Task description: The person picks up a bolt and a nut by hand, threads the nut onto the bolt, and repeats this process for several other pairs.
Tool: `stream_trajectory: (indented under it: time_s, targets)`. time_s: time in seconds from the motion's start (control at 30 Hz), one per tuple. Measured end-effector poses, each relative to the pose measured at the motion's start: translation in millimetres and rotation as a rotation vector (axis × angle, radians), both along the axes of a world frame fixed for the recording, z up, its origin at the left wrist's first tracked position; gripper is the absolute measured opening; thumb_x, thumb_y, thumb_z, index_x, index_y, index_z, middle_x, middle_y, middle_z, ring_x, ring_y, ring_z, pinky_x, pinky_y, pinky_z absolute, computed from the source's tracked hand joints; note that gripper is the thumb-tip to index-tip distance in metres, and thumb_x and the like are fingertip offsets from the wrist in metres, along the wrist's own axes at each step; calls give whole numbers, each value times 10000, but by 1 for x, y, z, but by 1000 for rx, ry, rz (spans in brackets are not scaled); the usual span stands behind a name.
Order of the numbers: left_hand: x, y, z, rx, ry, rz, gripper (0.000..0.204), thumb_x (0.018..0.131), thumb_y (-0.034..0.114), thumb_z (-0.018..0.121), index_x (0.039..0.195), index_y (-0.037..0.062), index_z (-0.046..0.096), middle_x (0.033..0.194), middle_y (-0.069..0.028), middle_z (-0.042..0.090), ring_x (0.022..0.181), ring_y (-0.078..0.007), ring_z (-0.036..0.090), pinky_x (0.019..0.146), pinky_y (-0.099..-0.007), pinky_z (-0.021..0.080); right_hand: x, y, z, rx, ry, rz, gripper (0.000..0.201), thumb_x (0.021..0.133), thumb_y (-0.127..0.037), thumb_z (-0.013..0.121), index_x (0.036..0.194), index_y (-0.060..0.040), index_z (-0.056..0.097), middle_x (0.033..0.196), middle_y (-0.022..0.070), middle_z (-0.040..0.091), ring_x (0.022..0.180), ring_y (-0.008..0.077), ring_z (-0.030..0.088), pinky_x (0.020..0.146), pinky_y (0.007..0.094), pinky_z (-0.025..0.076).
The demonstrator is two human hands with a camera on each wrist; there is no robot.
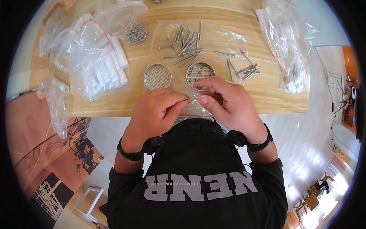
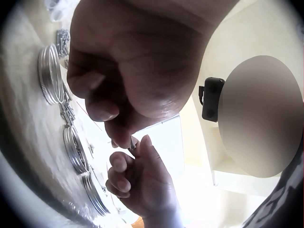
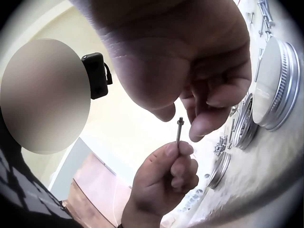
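My left hand [image 1: 154, 110] pinches a thin metal bolt [image 3: 178, 135] between thumb and forefinger, in front of the table edge in the head view. A small nut [image 3: 180, 122] sits near the bolt's free end, which points at my right hand [image 1: 236, 105]. Thumb and fingers of the right hand are spread apart around that end, with a gap beside the nut in the right wrist view. Just beyond the hands lie two round metal lids; the right lid [image 1: 215, 73] has several small nuts in it, the left lid [image 1: 157, 77] shows a patterned liner.
Many loose bolts [image 1: 187, 45] lie on a clear plastic sheet [image 1: 221, 34]. Bagged white tubes [image 1: 108, 70] and a tipped clear jar [image 1: 122, 22] of small hardware are at the left. Another clear bag [image 1: 288, 42] lies at the right. A third metal lid [image 3: 280, 85] shows in the right wrist view.
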State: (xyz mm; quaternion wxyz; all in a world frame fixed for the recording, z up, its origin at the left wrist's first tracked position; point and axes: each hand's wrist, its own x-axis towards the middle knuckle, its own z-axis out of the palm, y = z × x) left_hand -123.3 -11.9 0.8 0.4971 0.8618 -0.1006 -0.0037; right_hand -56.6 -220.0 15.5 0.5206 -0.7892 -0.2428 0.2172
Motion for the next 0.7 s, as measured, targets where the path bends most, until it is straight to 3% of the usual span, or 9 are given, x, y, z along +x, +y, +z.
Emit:
stream_trajectory:
  time_s: [0.1, 0.2, 0.33, 0.53, 0.6, 0.7]
  targets:
    - [0, 0, 0, -16, 19, -5, 53, 843, 76, 668, 884, 47, 686, 690, -96, 618, 612, -279, 580, 540, -370, 434, 4, -6, -8, -123, -59, 138, 113, 868, -163, 686, 922, -84, 627, 688, 102, 611, 636, 333, 616, 565, 403, 468]
    - [0, 0, 1, -4, 27, -12, 57, 844, 76, 667, 888, 46, 686, 687, -95, 615, 610, -280, 575, 541, -373, 431, 4, -4, -9, -141, -101, 149, 95, 868, -152, 682, 911, -87, 629, 696, 106, 611, 657, 340, 615, 571, 410, 469]
    - [0, 1, 0, -8, 17, -1, 64, 843, 79, 669, 894, 44, 684, 688, -95, 614, 608, -280, 572, 540, -375, 430, 5, -3, -7, -20, -196, 122, 94, 868, -150, 681, 917, -87, 631, 706, 101, 621, 672, 321, 626, 574, 406, 472]
    - [0, 0, -1, -6, 23, -2, 62, 841, 85, 674, 891, 52, 687, 690, -94, 618, 612, -280, 581, 541, -371, 438, 1, -1, -3, 43, -67, 28, 104, 873, -169, 680, 911, -84, 634, 702, 91, 634, 664, 281, 643, 569, 384, 475]
    - [1, -1, -1, 2, 12, -5, 62, 839, 87, 676, 890, 53, 688, 690, -94, 619, 612, -280, 583, 542, -370, 440, 4, -4, 3, -55, -32, 109, 117, 903, -161, 670, 943, -52, 655, 734, 84, 619, 625, 185, 606, 562, 301, 467]
    - [2, -1, 0, -2, 19, -8, 62, 838, 87, 678, 890, 56, 690, 691, -96, 620, 612, -281, 585, 542, -369, 441, 6, -6, -5, -172, -9, 156, 140, 920, -189, 650, 926, -49, 660, 729, 86, 621, 618, 191, 603, 554, 300, 463]
